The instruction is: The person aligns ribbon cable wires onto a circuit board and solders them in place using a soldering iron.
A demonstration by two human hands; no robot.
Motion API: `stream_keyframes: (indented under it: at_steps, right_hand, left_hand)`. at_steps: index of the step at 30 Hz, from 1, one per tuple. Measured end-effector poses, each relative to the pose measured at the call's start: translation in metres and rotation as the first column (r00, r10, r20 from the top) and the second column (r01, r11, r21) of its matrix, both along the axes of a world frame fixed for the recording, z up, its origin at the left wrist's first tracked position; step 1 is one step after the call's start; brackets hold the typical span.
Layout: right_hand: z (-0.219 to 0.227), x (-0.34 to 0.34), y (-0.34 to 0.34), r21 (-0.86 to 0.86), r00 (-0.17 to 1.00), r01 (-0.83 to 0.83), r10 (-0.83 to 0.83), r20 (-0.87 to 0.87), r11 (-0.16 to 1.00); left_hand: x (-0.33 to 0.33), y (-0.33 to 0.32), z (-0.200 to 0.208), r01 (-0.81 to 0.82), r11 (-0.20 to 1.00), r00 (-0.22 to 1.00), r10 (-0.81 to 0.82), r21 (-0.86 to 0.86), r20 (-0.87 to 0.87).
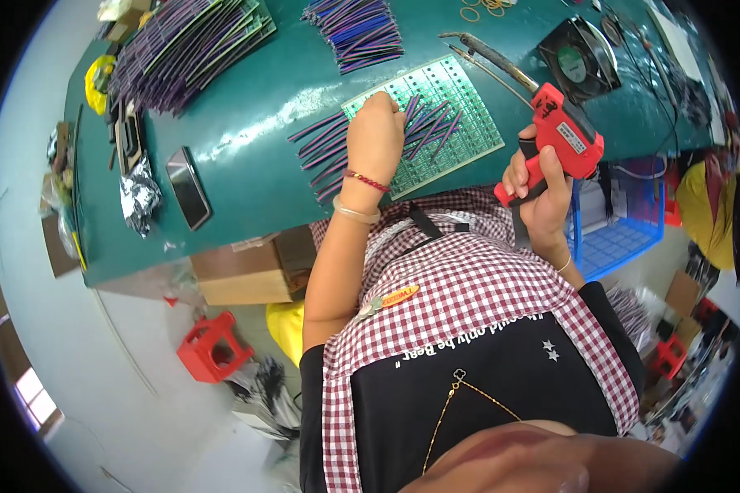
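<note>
My right hand (538,185) is wrapped round the handle of a red soldering gun (569,135), whose metal tip and thin feed tube point up and left above the table. My left hand (376,135) is closed, with its fingers bent down over a green circuit board panel (477,123). What its fingertips hold is hidden beneath the hand. Purple and black wires (423,127) lie across the panel right of this hand. More wires (321,152) stick out on its left, past the panel's edge.
A wire bundle (353,33) lies behind the panel, and wired boards (193,53) are heaped at the far left. A phone (188,187) and crumpled foil (140,193) lie on the left. At the right stands a black fan (578,59); a blue crate (621,218) is below the table (255,185).
</note>
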State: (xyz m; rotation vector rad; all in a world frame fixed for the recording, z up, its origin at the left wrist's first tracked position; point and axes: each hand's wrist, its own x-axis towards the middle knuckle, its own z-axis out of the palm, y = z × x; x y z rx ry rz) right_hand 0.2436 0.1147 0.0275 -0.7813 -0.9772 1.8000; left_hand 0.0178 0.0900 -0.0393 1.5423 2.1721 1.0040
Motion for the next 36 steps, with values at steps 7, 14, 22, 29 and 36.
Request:
stream_keyframes:
  at_steps: [7, 14, 22, 29, 36]
  right_hand:
    - [-0.004, 0.022, -0.014, 0.091, 0.982, 0.189, -0.191, 0.011, 0.978]
    - [0.014, 0.025, -0.041, 0.088, 0.935, 0.347, -0.352, 0.049, 0.934]
    - [-0.006, 0.047, -0.036, 0.003, 0.926, 0.373, -0.372, 0.061, 0.928]
    - [-0.014, 0.052, -0.058, -0.088, 0.900, 0.435, -0.431, 0.063, 0.896]
    - [-0.018, 0.054, -0.081, -0.072, 0.893, 0.446, -0.437, 0.107, 0.892]
  left_hand:
    - [0.023, 0.033, -0.008, 0.057, 0.998, 0.984, -0.058, -0.013, -0.169]
    - [0.050, 0.022, 0.003, 0.121, 0.989, 0.987, -0.129, -0.085, -0.096]
    - [0.081, 0.029, -0.018, 0.105, 0.990, 0.991, -0.112, -0.097, -0.069]
    - [0.084, 0.022, -0.016, 0.146, 0.977, 0.978, -0.166, -0.157, -0.127]
    - [0.065, 0.021, -0.020, 0.078, 0.978, 0.985, -0.105, -0.193, -0.136]
